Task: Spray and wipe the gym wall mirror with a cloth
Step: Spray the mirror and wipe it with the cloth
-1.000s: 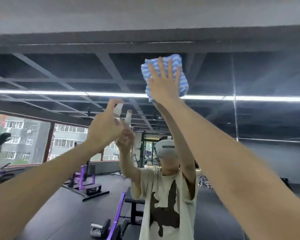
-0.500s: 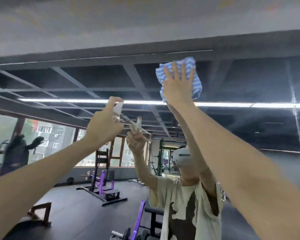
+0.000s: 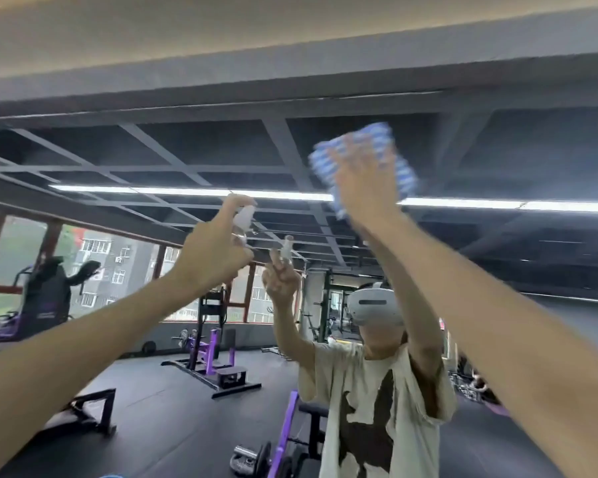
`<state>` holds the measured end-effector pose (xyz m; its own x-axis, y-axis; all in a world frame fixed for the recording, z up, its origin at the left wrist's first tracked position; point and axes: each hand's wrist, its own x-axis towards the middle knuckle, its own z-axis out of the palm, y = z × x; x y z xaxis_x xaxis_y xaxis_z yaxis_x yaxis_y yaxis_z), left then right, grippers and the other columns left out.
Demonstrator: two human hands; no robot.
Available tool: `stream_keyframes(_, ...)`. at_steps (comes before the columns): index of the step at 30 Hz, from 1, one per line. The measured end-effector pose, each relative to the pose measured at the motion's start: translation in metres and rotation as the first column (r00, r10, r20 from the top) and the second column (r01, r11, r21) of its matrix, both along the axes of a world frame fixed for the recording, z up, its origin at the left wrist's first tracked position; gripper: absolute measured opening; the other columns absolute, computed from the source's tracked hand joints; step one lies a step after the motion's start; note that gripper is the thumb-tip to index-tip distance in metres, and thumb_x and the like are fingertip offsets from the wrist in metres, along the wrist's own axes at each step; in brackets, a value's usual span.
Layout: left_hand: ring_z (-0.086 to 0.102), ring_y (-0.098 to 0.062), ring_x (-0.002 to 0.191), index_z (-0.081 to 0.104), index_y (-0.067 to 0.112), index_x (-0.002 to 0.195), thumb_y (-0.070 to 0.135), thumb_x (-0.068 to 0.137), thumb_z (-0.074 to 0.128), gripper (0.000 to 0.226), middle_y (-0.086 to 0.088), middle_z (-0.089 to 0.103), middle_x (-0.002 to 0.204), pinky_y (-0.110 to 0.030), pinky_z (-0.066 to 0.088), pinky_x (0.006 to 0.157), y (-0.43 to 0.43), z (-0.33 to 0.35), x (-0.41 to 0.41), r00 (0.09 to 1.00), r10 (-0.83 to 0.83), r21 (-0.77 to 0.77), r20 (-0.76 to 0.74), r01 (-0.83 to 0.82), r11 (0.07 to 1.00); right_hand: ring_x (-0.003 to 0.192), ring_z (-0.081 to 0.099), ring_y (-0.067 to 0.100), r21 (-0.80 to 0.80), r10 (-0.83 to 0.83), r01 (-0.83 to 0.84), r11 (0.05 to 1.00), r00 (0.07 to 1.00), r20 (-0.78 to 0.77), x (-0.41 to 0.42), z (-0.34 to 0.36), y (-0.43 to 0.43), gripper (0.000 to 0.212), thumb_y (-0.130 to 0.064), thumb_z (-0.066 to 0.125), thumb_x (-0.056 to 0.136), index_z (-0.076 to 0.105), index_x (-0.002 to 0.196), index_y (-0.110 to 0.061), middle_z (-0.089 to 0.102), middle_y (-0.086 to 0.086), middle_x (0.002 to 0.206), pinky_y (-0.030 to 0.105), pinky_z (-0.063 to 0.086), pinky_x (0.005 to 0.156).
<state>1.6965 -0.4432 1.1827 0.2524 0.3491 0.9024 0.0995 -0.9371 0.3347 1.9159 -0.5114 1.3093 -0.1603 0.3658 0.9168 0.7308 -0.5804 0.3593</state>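
forearms: bare, no sleeves, entering from lower left and lower right of frame
wrists: no watch or bands
mirrored shirt: cream short-sleeved tee, dark print, lower centre
mirrored headset: white, right of centre

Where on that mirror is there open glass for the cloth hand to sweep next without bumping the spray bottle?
Open glass lies right of the cloth, under the mirror top edge and along the reflected light strip. Leftward is crowded: the left hand holds the spray bottle up close to the right hand.

Dark gym floor carries a purple rack and bench
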Motion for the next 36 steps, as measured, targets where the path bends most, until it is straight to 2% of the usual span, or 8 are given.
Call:
stream_keyframes(9,0.063,-0.017,0.078,0.038,0.029,0.128,0.011,0.085,0.065,0.055,0.005,0.063,0.091,-0.019,0.052,0.067,-0.022,0.003,0.042,0.919,-0.385,-0.068,0.084,0.391,0.918,0.151,-0.004,0.025,-0.049,0.31,-0.335,0.941,0.911,-0.271,-0.017,-0.103,0.021,0.067,-0.046,0.002,0.098,0.011,0.156,-0.014,0.003,0.006,0.164,0.041,-0.013,0.119)
stream_keyframes(14,0.061,-0.015,0.082,0.035,0.025,0.131,0.019,0.087,0.066,0.054,-0.005,0.061,0.095,-0.028,0.051,0.082,-0.037,0.014,0.09,0.754,-0.599,-0.079,0.269,0.637,0.767,0.09,0.056,0.008,0.458,0.786,-0.809,0.369,0.009,-0.618,-0.035,-0.078,-0.025,0.011,-0.042,0.042,0.099,0.052,0.1,-0.04,0.056,-0.002,0.104,0.028,0.048,0.088)
stream_keyframes(16,0.059,-0.01,0.077,0.034,0.019,0.135,0.016,0.092,0.061,0.051,0.0,0.06,0.092,-0.019,0.048,0.074,-0.039,0.017,0.104,0.791,-0.544,-0.087,0.28,0.586,0.806,0.078,0.056,0.002,0.436,0.779,-0.757,0.487,0.151,-0.608,-0.038,-0.08,-0.035,0.016,-0.021,0.043,0.103,0.055,0.112,-0.024,0.057,-0.005,0.098,0.013,0.045,0.07)
stream_keyframes(20,0.054,-0.016,0.067,0.028,0.01,0.139,0.001,0.09,0.055,0.056,-0.007,0.057,0.086,-0.011,0.038,0.058,-0.033,0.016,0.12,0.835,-0.469,-0.022,0.288,0.495,0.868,0.106,0.056,0.017,0.266,0.617,-0.576,0.773,0.586,-0.525,-0.046,-0.089,-0.043,0.032,-0.012,0.049,0.097,0.06,0.127,-0.016,0.055,0.005,0.122,0.023,0.042,0.095)
stream_keyframes(26,0.058,-0.011,0.078,0.025,0.001,0.134,-0.005,0.083,0.064,0.064,0.0,0.055,0.092,-0.006,0.042,0.061,-0.028,0.009,0.128,0.856,-0.491,0.026,0.161,0.493,0.869,0.09,0.065,0.017,0.266,0.535,-0.571,0.776,0.374,-0.757,-0.044,-0.086,-0.051,0.005,-0.028,0.061,0.092,0.063,0.09,-0.024,0.068,0.0,0.091,0.029,0.053,0.078)
stream_keyframes(29,0.058,-0.028,0.105,0.029,0.003,0.135,0.031,0.068,0.072,0.084,-0.014,0.053,0.116,-0.023,0.048,0.087,-0.027,0.012,0.127,0.88,-0.471,-0.019,0.056,0.472,0.881,0.074,0.061,0.018,0.399,0.627,-0.588,0.704,0.25,-0.738,-0.034,-0.089,-0.048,0.011,-0.02,0.065,0.09,0.065,0.078,-0.02,0.068,0.007,0.082,0.032,0.051,0.07)
stream_keyframes(33,0.041,-0.026,0.124,0.036,0.013,0.138,0.057,0.074,0.048,0.078,-0.01,0.041,0.131,-0.041,0.035,0.107,-0.033,0.026,0.125,0.901,-0.431,-0.124,-0.055,0.422,0.898,0.071,0.064,0.017,0.62,0.762,-0.597,0.509,-0.023,-0.647,-0.024,-0.092,-0.063,0.023,-0.014,0.052,0.096,0.059,0.117,-0.011,0.069,0.011,0.1,0.032,0.055,0.061)
stream_keyframes(36,0.034,-0.027,0.124,0.041,0.008,0.138,0.036,0.102,0.035,0.046,-0.012,0.043,0.132,-0.033,0.024,0.103,-0.031,0.031,0.136,0.963,-0.22,0.073,-0.154,0.233,0.97,0.079,0.066,0.017,0.665,0.817,-0.583,0.467,-0.004,-0.577,-0.01,-0.098,-0.085,0.026,-0.002,0.041,0.101,0.054,0.122,-0.013,0.064,0.006,0.095,0.029,0.058,0.066)
